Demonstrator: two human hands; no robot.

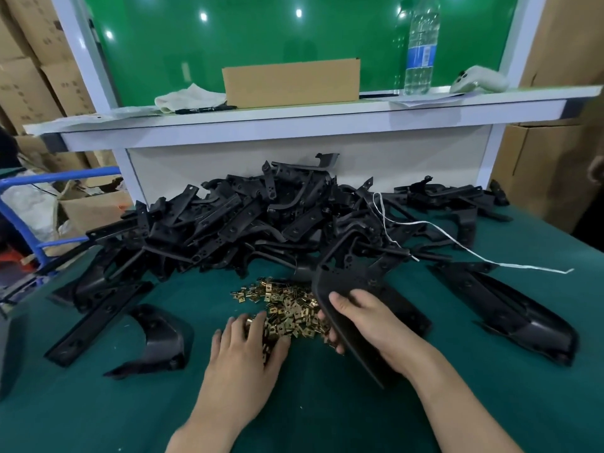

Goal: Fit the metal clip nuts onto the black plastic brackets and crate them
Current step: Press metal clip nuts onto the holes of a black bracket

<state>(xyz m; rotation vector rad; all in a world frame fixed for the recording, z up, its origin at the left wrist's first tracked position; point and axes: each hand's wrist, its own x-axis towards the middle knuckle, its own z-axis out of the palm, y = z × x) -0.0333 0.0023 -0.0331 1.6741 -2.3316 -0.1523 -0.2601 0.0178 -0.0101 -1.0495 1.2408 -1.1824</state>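
A heap of small brass-coloured metal clip nuts [287,305] lies on the green table, just in front of a big pile of black plastic brackets [261,217]. My left hand [245,354] lies palm down on the near left edge of the clip nuts, its fingers spread into them. My right hand [369,325] grips one black bracket [346,286] by its lower edge, holding it tilted beside the right edge of the nuts. Whether my left fingers pinch a nut is hidden.
Loose brackets lie at the left [153,341] and right [510,308] of the green table [327,403]. A white string [457,243] trails over the pile. The shelf behind carries a cardboard box [291,81], a water bottle [420,47] and a cloth. Cartons stand on both sides.
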